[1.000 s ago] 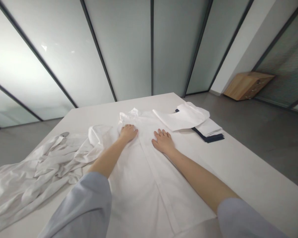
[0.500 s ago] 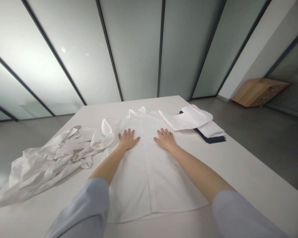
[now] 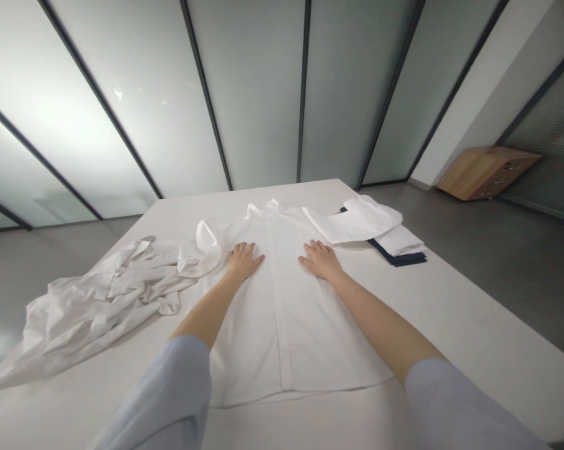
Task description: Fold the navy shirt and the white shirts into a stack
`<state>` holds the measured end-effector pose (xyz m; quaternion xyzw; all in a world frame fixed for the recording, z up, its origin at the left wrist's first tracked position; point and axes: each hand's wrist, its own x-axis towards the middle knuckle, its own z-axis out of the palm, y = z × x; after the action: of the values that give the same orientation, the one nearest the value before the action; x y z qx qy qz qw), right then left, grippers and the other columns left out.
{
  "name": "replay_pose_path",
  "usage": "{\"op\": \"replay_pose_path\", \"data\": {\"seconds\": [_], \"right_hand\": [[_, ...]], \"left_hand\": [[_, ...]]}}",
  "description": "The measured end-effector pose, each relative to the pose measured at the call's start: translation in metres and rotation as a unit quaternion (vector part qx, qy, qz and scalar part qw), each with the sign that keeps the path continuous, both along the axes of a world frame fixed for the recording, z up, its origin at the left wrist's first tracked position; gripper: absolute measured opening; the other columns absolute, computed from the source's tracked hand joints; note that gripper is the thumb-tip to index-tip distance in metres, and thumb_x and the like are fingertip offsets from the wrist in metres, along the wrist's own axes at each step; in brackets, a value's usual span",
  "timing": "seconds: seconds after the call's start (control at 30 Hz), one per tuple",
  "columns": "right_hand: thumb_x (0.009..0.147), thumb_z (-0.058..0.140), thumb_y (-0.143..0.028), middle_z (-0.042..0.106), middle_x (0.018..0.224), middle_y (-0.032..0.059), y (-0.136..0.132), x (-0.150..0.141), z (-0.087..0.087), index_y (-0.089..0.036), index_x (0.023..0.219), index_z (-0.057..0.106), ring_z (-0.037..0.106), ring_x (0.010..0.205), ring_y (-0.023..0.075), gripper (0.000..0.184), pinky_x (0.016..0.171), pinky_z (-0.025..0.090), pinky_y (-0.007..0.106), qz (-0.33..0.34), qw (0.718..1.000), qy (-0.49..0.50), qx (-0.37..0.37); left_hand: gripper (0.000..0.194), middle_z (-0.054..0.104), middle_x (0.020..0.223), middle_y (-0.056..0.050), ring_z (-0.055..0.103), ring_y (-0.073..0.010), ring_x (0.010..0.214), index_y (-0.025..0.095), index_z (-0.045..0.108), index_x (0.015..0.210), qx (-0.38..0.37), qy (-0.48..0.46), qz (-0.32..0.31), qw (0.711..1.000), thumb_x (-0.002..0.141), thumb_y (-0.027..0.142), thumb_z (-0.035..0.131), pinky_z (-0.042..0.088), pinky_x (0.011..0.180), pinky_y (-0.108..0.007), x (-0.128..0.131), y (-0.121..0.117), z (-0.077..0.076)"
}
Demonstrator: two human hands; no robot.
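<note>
A white shirt (image 3: pixel 275 300) lies spread on the white table (image 3: pixel 450 325), its collar toward the far end and its hem near me. The front placket runs down its middle. Flat on the left half of the shirt rests my left hand (image 3: pixel 244 259), fingers spread. My right hand (image 3: pixel 323 261) lies on the right half, also with fingers apart, and grips nothing. One sleeve bunches up to the left; the other stretches right, over a folded pile.
Crumpled white cloth (image 3: pixel 108 300) heaps along the table's left side. At the right, folded white fabric (image 3: pixel 401 242) sits on dark navy cloth (image 3: pixel 406 259). Frosted glass panels (image 3: pixel 253 94) stand behind the table. A wooden cabinet (image 3: pixel 478 172) is on the floor at far right.
The shirt's hem has slid a little away from me. My right hand has shifted slightly to the right, while my left hand stays nearly in place.
</note>
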<state>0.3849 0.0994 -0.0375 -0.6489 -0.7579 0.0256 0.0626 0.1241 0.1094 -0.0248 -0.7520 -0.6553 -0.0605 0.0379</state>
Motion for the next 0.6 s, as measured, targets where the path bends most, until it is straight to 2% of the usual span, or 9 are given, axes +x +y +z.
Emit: {"op": "replay_pose_path", "data": {"seconds": [0.1, 0.17, 0.3, 0.4, 0.5, 0.6], "right_hand": [[0.094, 0.039, -0.05, 0.035, 0.153, 0.0128, 0.0, 0.001, 0.0, -0.02, 0.142, 0.043, 0.029, 0.141, 0.0293, 0.057, 0.11, 0.025, 0.046, -0.001, 1.0, 0.0, 0.0], [0.094, 0.039, -0.05, 0.035, 0.153, 0.013, -0.001, 0.001, 0.0, -0.02, 0.141, 0.044, 0.03, 0.14, 0.0295, 0.055, 0.11, 0.025, 0.046, 0.002, 1.0, -0.002, 0.002], [0.094, 0.042, -0.048, 0.037, 0.152, 0.0128, -0.001, 0.004, 0.0, -0.021, 0.139, 0.047, 0.032, 0.139, 0.0296, 0.053, 0.11, 0.027, 0.046, 0.009, 1.0, -0.002, 0.004], [0.094, 0.044, -0.046, 0.039, 0.151, 0.0122, 0.0, 0.007, -0.001, -0.021, 0.136, 0.05, 0.034, 0.139, 0.0294, 0.05, 0.11, 0.029, 0.045, 0.012, 1.0, 0.004, 0.004], [0.093, 0.045, -0.046, 0.041, 0.15, 0.0116, 0.001, 0.009, -0.004, -0.022, 0.135, 0.052, 0.035, 0.138, 0.0291, 0.048, 0.11, 0.03, 0.044, 0.012, 1.0, 0.008, 0.009], [0.093, 0.045, -0.045, 0.041, 0.149, 0.0109, 0.001, 0.01, -0.004, -0.023, 0.134, 0.052, 0.036, 0.137, 0.0289, 0.047, 0.11, 0.03, 0.044, 0.013, 1.0, 0.01, 0.014]], "left_hand": [[0.038, 0.057, 0.126, -0.014, 0.05, -0.0297, 0.12, 0.019, 0.057, 0.119, -0.007, -0.01, -0.001, 1.0, 0.094, 0.043, 0.041, 0.043, 0.095, -0.043, 0.005, -0.01, 0.002], [0.033, 0.059, 0.123, -0.013, 0.053, -0.027, 0.117, 0.019, 0.057, 0.117, -0.006, -0.043, -0.014, 0.999, 0.093, 0.037, 0.042, 0.043, 0.096, -0.041, 0.003, -0.015, -0.001], [0.039, 0.052, 0.138, -0.012, 0.047, -0.025, 0.129, 0.019, 0.054, 0.124, -0.02, -0.099, -0.073, 0.992, 0.091, 0.037, 0.048, 0.036, 0.107, -0.038, -0.012, -0.02, -0.01], [0.044, 0.045, 0.146, -0.012, 0.04, -0.0262, 0.136, 0.018, 0.053, 0.128, -0.03, -0.11, -0.083, 0.99, 0.089, 0.038, 0.05, 0.032, 0.111, -0.039, -0.02, -0.018, -0.014], [0.044, 0.047, 0.144, -0.013, 0.041, -0.027, 0.135, 0.017, 0.055, 0.127, -0.017, -0.126, -0.082, 0.988, 0.088, 0.038, 0.051, 0.033, 0.111, -0.041, -0.02, -0.016, -0.016], [0.038, 0.056, 0.135, -0.013, 0.049, -0.0263, 0.128, 0.017, 0.06, 0.12, 0.002, -0.16, -0.085, 0.984, 0.087, 0.035, 0.053, 0.037, 0.108, -0.04, -0.019, -0.015, -0.015]]}}
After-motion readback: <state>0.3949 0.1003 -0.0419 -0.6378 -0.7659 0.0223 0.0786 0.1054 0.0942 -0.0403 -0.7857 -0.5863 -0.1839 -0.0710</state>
